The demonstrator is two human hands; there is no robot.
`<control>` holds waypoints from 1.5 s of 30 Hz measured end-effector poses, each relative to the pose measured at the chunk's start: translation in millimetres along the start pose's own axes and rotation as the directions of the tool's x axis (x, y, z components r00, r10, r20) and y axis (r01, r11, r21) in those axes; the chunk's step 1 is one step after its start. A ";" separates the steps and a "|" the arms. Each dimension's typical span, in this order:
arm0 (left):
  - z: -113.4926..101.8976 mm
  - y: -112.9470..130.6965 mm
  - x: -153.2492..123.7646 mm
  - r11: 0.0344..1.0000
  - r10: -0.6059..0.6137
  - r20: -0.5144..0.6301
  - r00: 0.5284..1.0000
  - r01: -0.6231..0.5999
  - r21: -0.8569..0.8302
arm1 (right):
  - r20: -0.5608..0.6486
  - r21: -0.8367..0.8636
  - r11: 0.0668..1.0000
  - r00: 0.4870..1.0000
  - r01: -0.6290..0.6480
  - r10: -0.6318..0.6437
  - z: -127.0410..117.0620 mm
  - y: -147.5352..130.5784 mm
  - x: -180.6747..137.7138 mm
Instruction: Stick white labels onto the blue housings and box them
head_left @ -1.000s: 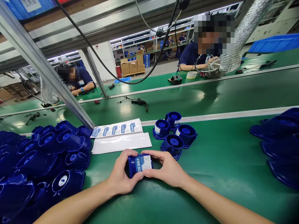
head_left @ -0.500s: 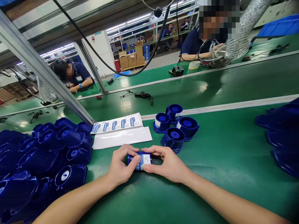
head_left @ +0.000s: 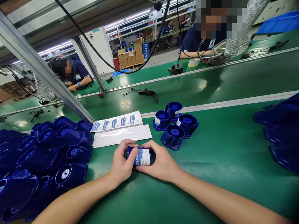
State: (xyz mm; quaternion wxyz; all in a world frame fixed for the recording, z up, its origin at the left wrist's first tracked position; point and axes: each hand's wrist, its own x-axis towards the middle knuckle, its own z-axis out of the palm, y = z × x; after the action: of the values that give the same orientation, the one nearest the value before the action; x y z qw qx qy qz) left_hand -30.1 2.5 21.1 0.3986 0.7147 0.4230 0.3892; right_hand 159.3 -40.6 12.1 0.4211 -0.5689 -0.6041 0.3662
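Both hands hold a blue plastic horn-like housing low over the green tabletop, lying on its side. A white and blue printed label lies on its curved wall, facing me. My left hand grips the left end, its thumb on the label's left part. Around the right end curls my right hand, fingers on top and thumb along the lower edge. Beyond my hands are a printed label sheet and a blank white strip. To their right, several blue housings stand upright, some with labels showing.
A heap of blue housings fills the left side; more dark blue pieces sit at the right edge. A metal post slants down at left. Behind the ledge lies a black cable bundle. Two co-workers sit across the bench.
The housing has turned in my hands, so more of the label's print shows. My right thumb has slid from the label to its lower edge.
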 end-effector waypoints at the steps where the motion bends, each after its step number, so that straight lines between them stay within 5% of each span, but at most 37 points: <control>1: 0.6 -0.7 -0.6 1.000 0.009 -0.005 1.000 -0.009 0.004 | -0.001 0.013 1.000 1.000 -0.005 0.005 -0.2 -0.9 0.5; 20: 1.9 -7.4 -1.6 0.996 0.072 0.025 0.997 -0.071 -0.053 | 0.067 0.328 0.935 0.991 -0.132 0.117 -5.0 -2.9 13.6; 28: -0.3 -14.4 0.9 0.991 0.084 0.048 0.995 -0.078 -0.112 | -0.001 -0.023 1.000 1.000 0.005 -0.005 2.8 -2.9 1.0; 34: 0.6 -15.9 -0.1 0.988 0.086 0.044 0.995 -0.080 -0.133 | -0.001 -0.081 0.997 1.000 0.008 -0.008 4.3 -5.7 3.7; 42: -5.3 -30.3 2.8 0.982 0.190 0.365 0.912 -0.179 -0.065 | 0.165 -0.004 0.996 0.983 0.085 -0.083 -34.9 -5.9 2.7; 45: -4.0 -31.2 5.1 0.979 0.192 0.399 0.896 -0.200 -0.022 | 0.222 -0.008 0.991 0.966 0.135 -0.129 -45.9 -6.7 3.4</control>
State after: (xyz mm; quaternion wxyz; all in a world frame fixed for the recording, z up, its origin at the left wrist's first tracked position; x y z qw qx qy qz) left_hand -41.2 18.3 -4.4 0.4281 0.8218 0.2623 0.2693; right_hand 199.3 -39.5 36.0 0.3681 -0.4881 -0.6879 0.3912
